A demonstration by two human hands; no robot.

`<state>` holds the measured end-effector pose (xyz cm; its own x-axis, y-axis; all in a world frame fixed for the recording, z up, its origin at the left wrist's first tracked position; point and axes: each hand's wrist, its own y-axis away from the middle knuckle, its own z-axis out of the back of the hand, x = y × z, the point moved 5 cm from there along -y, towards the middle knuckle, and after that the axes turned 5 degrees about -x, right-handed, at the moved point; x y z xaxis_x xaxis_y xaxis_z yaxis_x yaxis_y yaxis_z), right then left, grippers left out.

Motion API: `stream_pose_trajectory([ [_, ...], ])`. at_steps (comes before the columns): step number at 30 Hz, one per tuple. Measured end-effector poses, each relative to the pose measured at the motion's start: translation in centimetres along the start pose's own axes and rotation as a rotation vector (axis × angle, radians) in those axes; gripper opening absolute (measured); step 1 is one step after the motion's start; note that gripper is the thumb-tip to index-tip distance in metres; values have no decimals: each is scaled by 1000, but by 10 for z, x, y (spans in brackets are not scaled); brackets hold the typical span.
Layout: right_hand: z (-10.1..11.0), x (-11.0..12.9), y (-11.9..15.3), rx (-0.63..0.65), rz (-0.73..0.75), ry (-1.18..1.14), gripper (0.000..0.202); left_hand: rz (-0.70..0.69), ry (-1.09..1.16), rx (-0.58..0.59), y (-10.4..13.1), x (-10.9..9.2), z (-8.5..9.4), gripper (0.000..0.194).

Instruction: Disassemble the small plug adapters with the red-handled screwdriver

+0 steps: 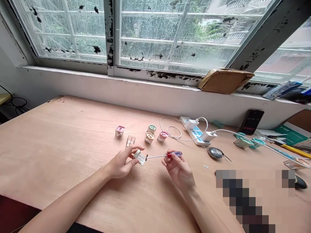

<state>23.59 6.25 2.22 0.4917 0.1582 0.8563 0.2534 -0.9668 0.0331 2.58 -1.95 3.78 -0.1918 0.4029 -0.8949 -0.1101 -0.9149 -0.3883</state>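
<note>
My left hand [125, 162] holds a small clear plastic case [140, 157] with a pale end between thumb and fingers. In my right hand [178, 168] is a screwdriver [175, 154] with a red and blue handle, its shaft pointing left. A small dark piece [146, 157] is at the shaft's tip, beside the clear case. Just behind my left hand stands another clear piece [130, 140]. Farther back are a pink-topped box [120, 130], a green-topped one [152, 129], an orange-topped one [149, 138] and a red-topped one [162, 136].
A white power strip [195, 132] with plugs and cables lies at the back right. Near it are a computer mouse [215, 153] and a phone [252, 121] leaning against the wall. Several teal pieces and a yellow pencil [295, 149] lie farther right. The lower right is pixelated.
</note>
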Motion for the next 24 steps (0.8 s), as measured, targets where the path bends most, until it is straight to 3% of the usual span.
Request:
stream_pose_trajectory([
  [5, -6, 0, 3, 31, -37, -8, 30, 215, 389, 145, 5, 2, -15, 38],
  [8, -11, 1, 7, 62, -45, 12, 32, 296, 500, 210, 7, 1, -22, 40],
  [15, -18, 1, 13, 94, -76, 26, 36, 344, 584, 255, 7, -1, -26, 38],
  [20, -19, -2, 14, 102, -90, 26, 36, 297, 529, 278, 5, -11, -25, 24],
  [24, -22, -1, 15, 111, -74, 16, 35, 279, 491, 279, 4, -15, -25, 23],
])
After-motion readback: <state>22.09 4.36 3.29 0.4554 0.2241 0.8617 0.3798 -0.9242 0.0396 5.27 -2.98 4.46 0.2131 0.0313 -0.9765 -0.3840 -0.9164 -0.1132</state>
